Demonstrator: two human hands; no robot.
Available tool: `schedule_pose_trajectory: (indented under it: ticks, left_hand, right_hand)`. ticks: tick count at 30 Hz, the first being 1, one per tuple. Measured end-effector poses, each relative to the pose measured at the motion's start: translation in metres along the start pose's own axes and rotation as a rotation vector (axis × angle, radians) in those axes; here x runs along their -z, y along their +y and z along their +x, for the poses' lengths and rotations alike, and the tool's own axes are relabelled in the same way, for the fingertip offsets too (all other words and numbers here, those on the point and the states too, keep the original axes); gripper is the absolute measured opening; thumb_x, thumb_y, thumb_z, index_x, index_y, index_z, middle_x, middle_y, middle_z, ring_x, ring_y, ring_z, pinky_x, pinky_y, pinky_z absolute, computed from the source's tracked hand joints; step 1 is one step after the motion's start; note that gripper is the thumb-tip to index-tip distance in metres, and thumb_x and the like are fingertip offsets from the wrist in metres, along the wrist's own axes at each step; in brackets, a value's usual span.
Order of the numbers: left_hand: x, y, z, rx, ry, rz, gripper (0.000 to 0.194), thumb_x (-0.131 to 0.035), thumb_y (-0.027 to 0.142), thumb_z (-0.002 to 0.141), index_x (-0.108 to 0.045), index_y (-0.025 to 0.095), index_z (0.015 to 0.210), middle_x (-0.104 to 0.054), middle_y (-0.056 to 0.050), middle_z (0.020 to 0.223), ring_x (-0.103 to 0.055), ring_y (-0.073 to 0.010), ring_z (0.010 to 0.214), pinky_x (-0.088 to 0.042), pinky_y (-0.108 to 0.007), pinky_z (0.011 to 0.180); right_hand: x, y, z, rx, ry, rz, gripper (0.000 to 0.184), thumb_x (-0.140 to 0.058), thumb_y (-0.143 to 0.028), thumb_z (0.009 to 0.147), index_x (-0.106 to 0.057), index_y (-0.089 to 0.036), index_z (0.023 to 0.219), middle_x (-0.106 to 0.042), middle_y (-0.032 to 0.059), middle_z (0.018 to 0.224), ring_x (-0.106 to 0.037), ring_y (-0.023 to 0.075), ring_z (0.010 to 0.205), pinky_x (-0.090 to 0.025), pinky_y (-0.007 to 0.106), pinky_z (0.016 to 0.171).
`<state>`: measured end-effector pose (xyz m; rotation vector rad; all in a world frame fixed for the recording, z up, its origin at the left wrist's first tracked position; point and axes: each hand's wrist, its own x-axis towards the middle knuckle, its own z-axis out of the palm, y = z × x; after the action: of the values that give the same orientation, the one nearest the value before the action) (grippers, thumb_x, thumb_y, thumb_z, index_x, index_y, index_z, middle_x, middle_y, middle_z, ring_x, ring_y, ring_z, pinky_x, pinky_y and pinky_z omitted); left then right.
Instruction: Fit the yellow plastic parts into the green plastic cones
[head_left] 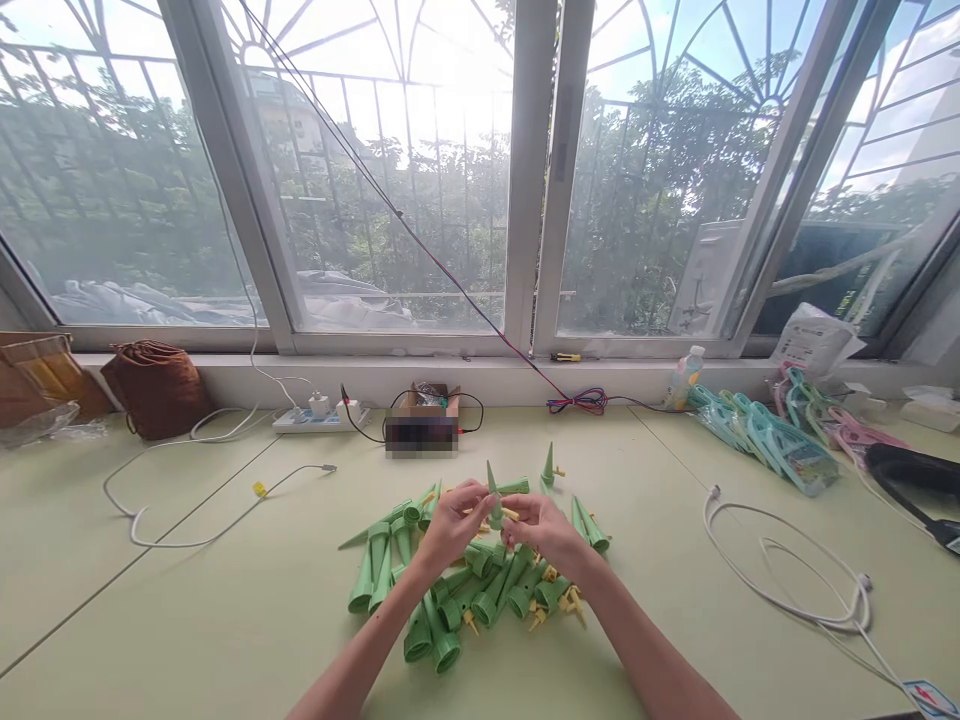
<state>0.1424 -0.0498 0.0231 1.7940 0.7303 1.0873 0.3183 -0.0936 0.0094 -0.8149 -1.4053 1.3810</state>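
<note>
My left hand [452, 522] is closed around a green plastic watering spike [492, 480], its pointed end up. My right hand [546, 530] meets it from the other side, with the fingertips pinching a small yellow valve [511, 514] at the spike's side. Under and around both hands lies a pile of green spikes [487, 600], many with their open round ends toward me. Loose yellow valves [574, 606] are scattered along the pile's right front. Behind my right hand another spike [549, 464] stands upright with a yellow valve sticking out of its side.
At the back stand a brown drawstring bag [156, 388], a white power strip [315, 420] and a small box with a blurred front [421, 432]. Teal packaged items [772, 440] and a bottle [685, 376] are back right. White cables [787, 600] lie at both sides.
</note>
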Motion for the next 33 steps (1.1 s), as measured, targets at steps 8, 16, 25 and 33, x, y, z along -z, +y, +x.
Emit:
schedule_pose_trajectory:
  ticks: [8, 16, 25, 33]
  left_hand:
    - [0.0, -0.002, -0.001, -0.056, -0.009, 0.083, 0.037, -0.057, 0.042, 0.088, -0.06, 0.015, 0.063, -0.047, 0.0, 0.069, -0.043, -0.0093, 0.055, -0.034, -0.018, 0.046]
    - [-0.001, -0.001, -0.002, -0.005, -0.019, 0.08, 0.035, -0.057, 0.042, 0.087, -0.058, 0.016, 0.063, -0.046, 0.001, 0.061, -0.039, -0.0081, 0.047, -0.029, -0.019, 0.041]
    - [-0.002, -0.005, -0.004, 0.043, -0.052, 0.047, 0.042, -0.054, 0.044, 0.089, -0.05, 0.016, 0.058, -0.038, 0.005, 0.052, -0.033, -0.0068, 0.043, -0.023, -0.019, 0.039]
    - [-0.001, 0.001, -0.004, 0.112, -0.115, 0.021, 0.045, -0.055, 0.049, 0.087, -0.056, 0.014, 0.06, -0.037, 0.006, 0.046, -0.031, -0.0061, 0.04, -0.022, -0.019, 0.039]
  right_hand:
    - [0.002, 0.007, 0.002, -0.031, 0.033, 0.021, 0.053, -0.078, -0.05, 0.07, -0.068, -0.016, 0.11, -0.069, 0.0045, 0.079, -0.065, 0.0178, 0.069, -0.051, 0.03, 0.066]
    - [0.008, 0.012, 0.002, -0.061, 0.061, 0.049, 0.056, -0.082, -0.043, 0.067, -0.065, -0.015, 0.112, -0.072, 0.0101, 0.092, -0.068, 0.0201, 0.076, -0.053, 0.032, 0.07]
    - [0.006, 0.01, 0.002, -0.04, 0.028, 0.046, 0.049, -0.082, -0.039, 0.069, -0.065, -0.015, 0.109, -0.071, 0.009, 0.095, -0.064, 0.0147, 0.068, -0.051, 0.028, 0.064]
    - [0.005, 0.01, 0.001, -0.047, 0.009, 0.07, 0.045, -0.082, -0.034, 0.07, -0.064, -0.016, 0.107, -0.07, 0.0086, 0.096, -0.063, 0.0138, 0.066, -0.051, 0.028, 0.061]
